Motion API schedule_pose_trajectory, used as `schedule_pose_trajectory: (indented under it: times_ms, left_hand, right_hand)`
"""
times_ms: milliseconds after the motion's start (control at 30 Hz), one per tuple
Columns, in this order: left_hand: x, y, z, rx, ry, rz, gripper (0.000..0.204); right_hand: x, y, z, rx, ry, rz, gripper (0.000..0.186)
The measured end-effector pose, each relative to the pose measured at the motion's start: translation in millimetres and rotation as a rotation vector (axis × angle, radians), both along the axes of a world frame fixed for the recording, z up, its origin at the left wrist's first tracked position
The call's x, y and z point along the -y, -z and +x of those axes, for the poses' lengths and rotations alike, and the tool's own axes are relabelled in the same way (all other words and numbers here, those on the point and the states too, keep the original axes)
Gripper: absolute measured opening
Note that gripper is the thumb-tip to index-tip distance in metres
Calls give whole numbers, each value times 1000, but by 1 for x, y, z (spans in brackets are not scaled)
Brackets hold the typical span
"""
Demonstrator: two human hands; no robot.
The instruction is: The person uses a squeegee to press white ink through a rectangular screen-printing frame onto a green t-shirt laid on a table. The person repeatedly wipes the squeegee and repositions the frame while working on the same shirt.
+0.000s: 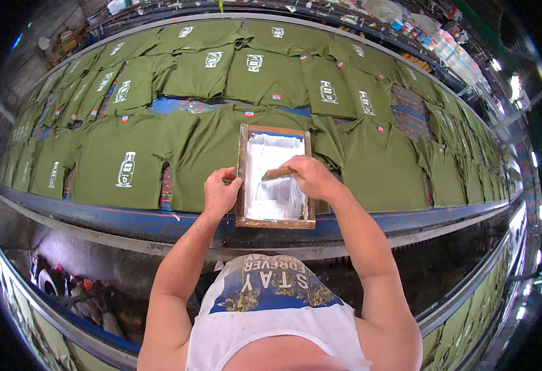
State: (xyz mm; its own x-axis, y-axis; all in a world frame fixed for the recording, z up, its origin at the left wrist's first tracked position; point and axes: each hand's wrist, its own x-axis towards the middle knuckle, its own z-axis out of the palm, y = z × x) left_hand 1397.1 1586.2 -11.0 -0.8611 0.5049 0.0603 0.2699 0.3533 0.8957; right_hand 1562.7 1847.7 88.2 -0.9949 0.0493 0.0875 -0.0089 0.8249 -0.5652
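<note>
Frame (277,224) lies across a green shirt (206,139), white-smeared mesh (258,154) inside. Your right hand (311,176) closes on the brown squeegee (277,174) over the mesh, probably for even pressure; your left hand (221,190) curls beside the left rail, presumably steadying; grip: cannot tell.

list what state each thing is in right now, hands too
Wooden frame: set over a green shirt, inside coated white
Green shirt: spread out, partly covered by the frame
Squeegee: gripped, tilted, inside the frame's outline
Right hand: closed on the squeegee
Left hand: fingers curled at the frame's left edge, grip unclear
Shirt to the left: spread out, printed white
Shirt to the right: spread out, no print visible
</note>
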Motion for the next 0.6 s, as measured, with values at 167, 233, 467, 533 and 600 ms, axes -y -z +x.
schedule_pose_trajectory:
  times_ms: [167,233,467,533,600]
  left_hand:
    - [-3,-9,0,87,-13,-75,37]
    - [-3,-10,-1,184,-26,-44,33]
    - [-1,-26,3,350,-34,-52,26]
    - [-1,-33,3,388,-12,-62,25]
    - [-2,-36,2,410,-3,-64,25]
  right_hand:
    - [-34,9,-47,-214,146,82,30]
    - [-40,14,-56,-251,116,62,30]
    - [3,27,-5,-282,-21,212,39]
    - [29,23,25,-291,-27,196,38]
    - [52,15,51,-274,-39,145,36]
